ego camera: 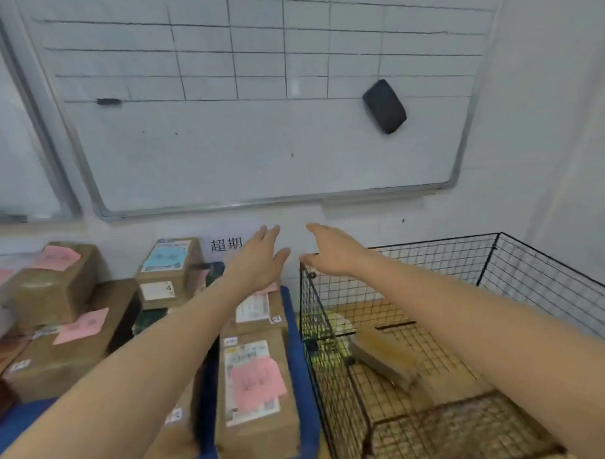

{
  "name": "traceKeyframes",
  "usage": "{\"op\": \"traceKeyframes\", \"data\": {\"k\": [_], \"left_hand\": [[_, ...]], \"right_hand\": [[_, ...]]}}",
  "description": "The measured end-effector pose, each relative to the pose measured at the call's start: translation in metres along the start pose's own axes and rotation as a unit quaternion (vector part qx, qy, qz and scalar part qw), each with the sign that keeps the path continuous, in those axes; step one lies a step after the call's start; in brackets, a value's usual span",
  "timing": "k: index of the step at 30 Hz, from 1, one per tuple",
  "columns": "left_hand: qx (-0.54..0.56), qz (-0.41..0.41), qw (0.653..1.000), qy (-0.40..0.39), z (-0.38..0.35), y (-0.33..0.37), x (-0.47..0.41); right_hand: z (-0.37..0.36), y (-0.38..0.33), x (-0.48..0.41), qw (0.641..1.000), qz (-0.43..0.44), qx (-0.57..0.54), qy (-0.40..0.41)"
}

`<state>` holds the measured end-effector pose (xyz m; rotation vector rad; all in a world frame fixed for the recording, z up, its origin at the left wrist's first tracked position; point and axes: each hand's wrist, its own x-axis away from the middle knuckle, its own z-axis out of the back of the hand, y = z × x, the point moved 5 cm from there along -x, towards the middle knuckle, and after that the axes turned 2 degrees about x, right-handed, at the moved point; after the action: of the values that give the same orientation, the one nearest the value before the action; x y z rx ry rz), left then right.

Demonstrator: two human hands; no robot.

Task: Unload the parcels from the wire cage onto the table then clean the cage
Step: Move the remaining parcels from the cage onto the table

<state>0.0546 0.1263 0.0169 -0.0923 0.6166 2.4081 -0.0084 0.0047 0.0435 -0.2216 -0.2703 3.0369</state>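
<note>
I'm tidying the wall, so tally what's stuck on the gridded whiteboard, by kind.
Black eraser: 1
Black marker: 1
Total: 2

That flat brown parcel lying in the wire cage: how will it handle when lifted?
The flat parcel looks like boxy cardboard, so probably rigid. Thin, so likely light. It seems tilted in the wire cage, so it may slide when nudged.
</note>
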Motion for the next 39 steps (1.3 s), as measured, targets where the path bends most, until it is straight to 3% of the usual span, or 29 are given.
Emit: {"op": "traceKeyframes", "data": {"k": [4,10,21,25,33,39], "left_hand": [[-0.013,-0.029,0.999,-0.014,-0.041,0.104,-0.006],[-0.03,-0.039,0.996,-0.078,-0.105,0.195,0.004],[-0.073,-0.054,0.972,-0.216,-0.196,0.215,-0.041],[-0.102,-0.036,0.943,-0.315,-0.227,0.202,-0.051],[-0.153,0.007,0.851,-0.502,-0.298,0.182,-0.03],[-0.062,0.155,0.786,-0.595,-0.349,0.164,-0.009]], "right_hand": [[0.033,0.072,0.053,0.999,-0.003,0.031,0.016],[0.039,0.175,0.119,0.998,-0.05,0.022,-0.005],[-0.018,0.298,0.138,0.988,-0.086,0.035,-0.12],[-0.052,0.319,0.129,0.976,-0.062,0.042,-0.204],[-0.123,0.339,0.103,0.914,-0.001,0.1,-0.393],[-0.191,0.334,0.111,0.845,0.019,0.068,-0.531]]}}
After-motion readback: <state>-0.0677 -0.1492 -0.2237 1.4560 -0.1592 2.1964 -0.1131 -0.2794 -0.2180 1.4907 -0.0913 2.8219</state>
